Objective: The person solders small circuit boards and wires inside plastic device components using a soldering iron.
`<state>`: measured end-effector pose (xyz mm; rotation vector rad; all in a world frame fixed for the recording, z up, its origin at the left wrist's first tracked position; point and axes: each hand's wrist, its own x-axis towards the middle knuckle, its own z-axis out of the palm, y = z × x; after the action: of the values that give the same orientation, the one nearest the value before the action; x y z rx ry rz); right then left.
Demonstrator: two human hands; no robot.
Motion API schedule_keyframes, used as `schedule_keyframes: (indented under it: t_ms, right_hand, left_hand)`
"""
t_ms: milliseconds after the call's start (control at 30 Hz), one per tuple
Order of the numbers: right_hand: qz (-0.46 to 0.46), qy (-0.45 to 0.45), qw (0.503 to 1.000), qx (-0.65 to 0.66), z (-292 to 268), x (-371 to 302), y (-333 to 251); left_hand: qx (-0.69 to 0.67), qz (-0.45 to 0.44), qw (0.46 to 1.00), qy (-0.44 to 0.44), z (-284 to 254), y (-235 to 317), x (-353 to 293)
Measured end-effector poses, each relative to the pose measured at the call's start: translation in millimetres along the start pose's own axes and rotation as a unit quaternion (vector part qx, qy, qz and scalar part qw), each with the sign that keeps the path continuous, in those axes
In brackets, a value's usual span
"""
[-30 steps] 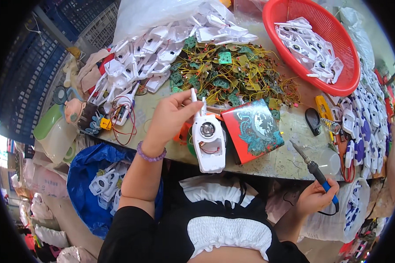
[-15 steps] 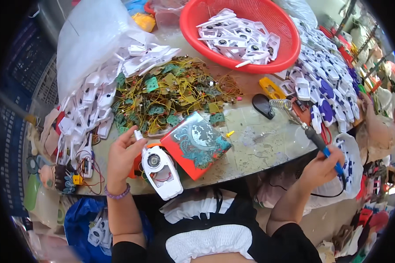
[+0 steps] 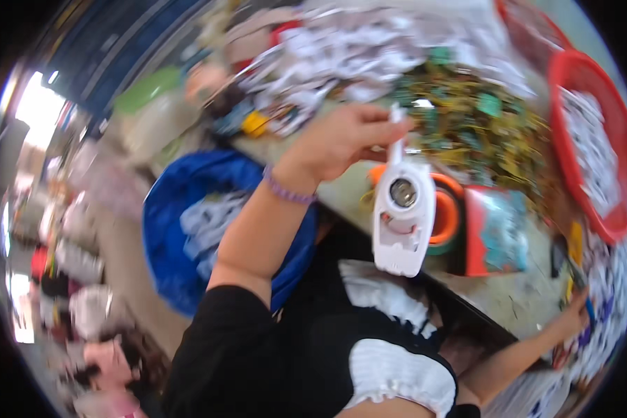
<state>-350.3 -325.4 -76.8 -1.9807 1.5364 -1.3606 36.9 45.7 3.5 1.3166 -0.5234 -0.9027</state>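
My left hand [image 3: 338, 139] pinches the narrow stem of a white plastic housing [image 3: 402, 240] between thumb and fingers. The housing hangs near the table's front edge, its open side showing a round metallic disc and a bit of red wire. At the far right, my right hand [image 3: 570, 322] is closed around the blue handle of a soldering iron [image 3: 590, 310]; motion blurs its tip. Just beside the housing are an orange ring-shaped roll [image 3: 453, 209] and a red box [image 3: 475, 233] with a worn, blue-grey face.
Behind them lie a heap of wired green circuit boards [image 3: 491, 132] and piled white plastic parts [image 3: 348, 52]. A red basket [image 3: 561, 76] of white parts stands at the right. Below the table's left end, a blue bag [image 3: 164, 244] holds more white pieces.
The view has swung left and tilted, bringing the blue bag and floor further in. Both hands keep their holds; the housing now appears beside the orange roll, further from the red box.
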Motion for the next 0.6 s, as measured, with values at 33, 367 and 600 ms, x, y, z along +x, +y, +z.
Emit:
schedule_keyframes:
  t_ms: [33, 367, 600]
  right_hand:
    - [0.013, 0.017, 0.993, 0.117, 1.0, -19.2, -15.4]
    - [-0.09, 0.013, 0.972, 0.217, 17.4, -122.4, -61.8]
    - [-0.089, -0.088, 0.967, 0.22, 18.5, -130.2, -59.0]
  left_hand:
    - [-0.012, 0.018, 1.0, -0.01, -15.3, 5.2, -12.2]
    - [0.311, -0.264, 0.908, 0.093, -167.4, 0.5, -150.0]
    - [0.228, -0.279, 0.859, 0.364, -197.5, -77.0, -185.7]
